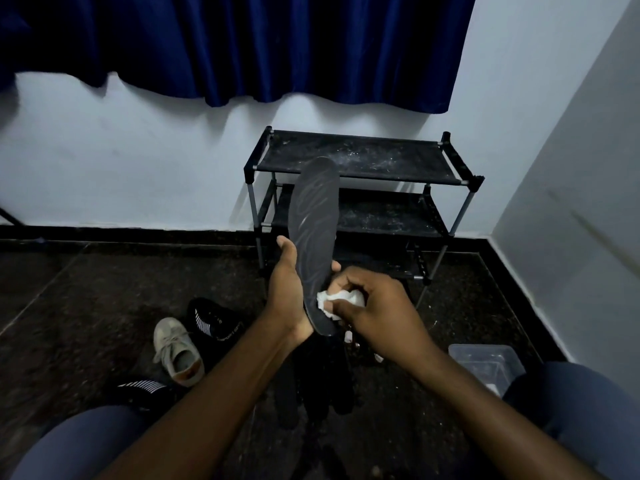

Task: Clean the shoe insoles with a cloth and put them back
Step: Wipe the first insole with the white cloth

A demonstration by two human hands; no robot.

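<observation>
Hanging across the top: dark blue curtain (242, 46). Below it, a dusty black shoe rack (360, 157) against the wall. Clear plastic tub (485, 362) on the floor, right. Black sneaker (214, 320) and beige sneaker (178, 351) lie left of the arms; the black one's side lettering is too small to read. Dark insole (313, 216) stands upright before the rack, left hand (287, 289) gripping its lower edge. Right hand (377, 310) pinches a white cloth (341, 299) against the heel end.

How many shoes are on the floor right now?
3. A beige sneaker lies left of centre, a black striped shoe just beyond it, a second striped shoe by the left knee. Dark shapes right of them may hide more.
</observation>
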